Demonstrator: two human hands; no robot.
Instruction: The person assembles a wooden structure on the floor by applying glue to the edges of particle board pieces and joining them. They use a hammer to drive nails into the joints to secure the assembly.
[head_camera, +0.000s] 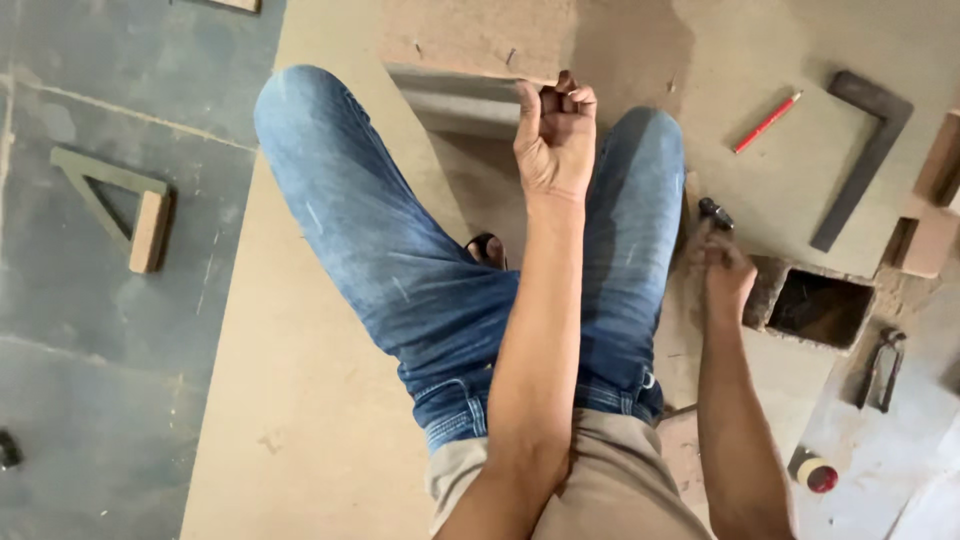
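I crouch on a large tan fibreboard sheet (300, 400), with my blue-jeaned knees on either side of a gap. My left hand (553, 135) reaches forward between the knees, its fingers curled tight and the thumb up. It sits at the near edge of a brown board piece (470, 35); anything pinched in the fingers is too small to see. My right hand (725, 275) is lower, by my right knee, and grips a small dark-headed tool (714, 212), seemingly a hammer.
A red pencil (767, 122) and a dark try square (865, 155) lie on the board at the right. Nearby are a rectangular cut-out hole (820, 305), a metal tool (882, 368), a tape roll (815, 473) and wood blocks (935, 215). A wooden triangle (115, 205) rests on the grey floor.
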